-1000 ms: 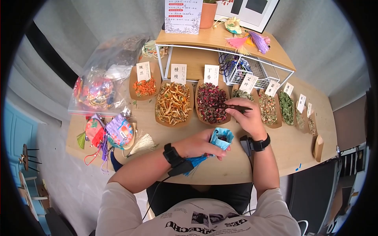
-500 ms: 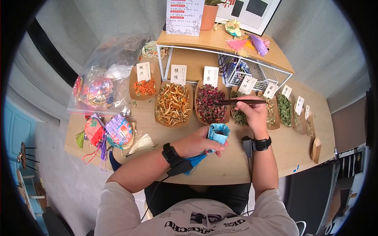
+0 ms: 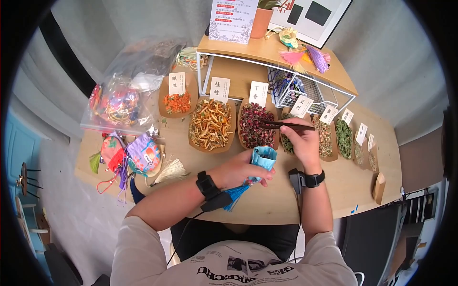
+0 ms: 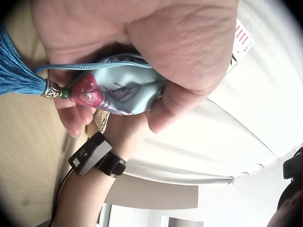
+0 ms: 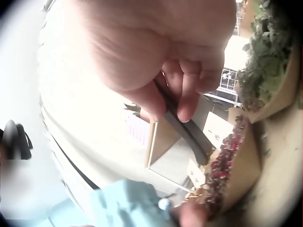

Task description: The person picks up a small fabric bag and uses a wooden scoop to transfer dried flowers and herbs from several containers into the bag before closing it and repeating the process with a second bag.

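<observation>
A: What am I seeing of the pouch [image 3: 264, 161]?

B: I'm logging pale blue cloth showing purple linework and a pink patch [image 4: 88, 90]. Its mouth is gaping upward; a blue cord [image 4: 102, 66] is running along its side. A green bead [image 4: 65, 93] is sitting beside a metal cap [image 4: 51, 89], and a blue tassel [image 3: 234, 194] is trailing.

A: Location, hands?

B: The left hand [image 3: 238, 171] is gripping it above the table [image 3: 272, 205], near the red buds [image 3: 255, 134]. The right hand [image 3: 306, 144] is pinching dark tweezers [image 3: 293, 126], their tips reaching the buds; contact I'm not managing to confirm.
</observation>
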The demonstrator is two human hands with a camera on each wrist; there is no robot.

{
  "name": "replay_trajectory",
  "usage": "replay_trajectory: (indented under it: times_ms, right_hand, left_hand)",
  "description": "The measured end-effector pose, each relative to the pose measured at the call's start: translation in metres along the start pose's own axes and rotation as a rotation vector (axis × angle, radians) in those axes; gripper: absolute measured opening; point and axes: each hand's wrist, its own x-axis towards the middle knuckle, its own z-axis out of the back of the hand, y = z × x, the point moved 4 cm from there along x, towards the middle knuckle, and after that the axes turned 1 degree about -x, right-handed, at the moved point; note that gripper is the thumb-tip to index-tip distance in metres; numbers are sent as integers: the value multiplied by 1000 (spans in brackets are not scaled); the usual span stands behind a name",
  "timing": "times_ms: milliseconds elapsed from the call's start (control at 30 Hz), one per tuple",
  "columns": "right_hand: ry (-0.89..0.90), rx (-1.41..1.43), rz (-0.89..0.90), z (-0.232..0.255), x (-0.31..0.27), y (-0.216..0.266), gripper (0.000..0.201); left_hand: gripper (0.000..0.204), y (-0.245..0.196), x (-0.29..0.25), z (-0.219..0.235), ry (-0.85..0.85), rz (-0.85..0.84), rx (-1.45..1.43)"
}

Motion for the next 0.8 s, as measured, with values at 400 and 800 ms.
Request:
replay_trajectory:
  times_ms: [400,800]
  right_hand:
    - [37,-222,87,-19,-2,-3,15]
    - [-31,-162,-17,-6,-3,1,13]
  left_hand:
    - [36,4,0,2,36,24,49]
    - [38,3,0,1,39,2,9]
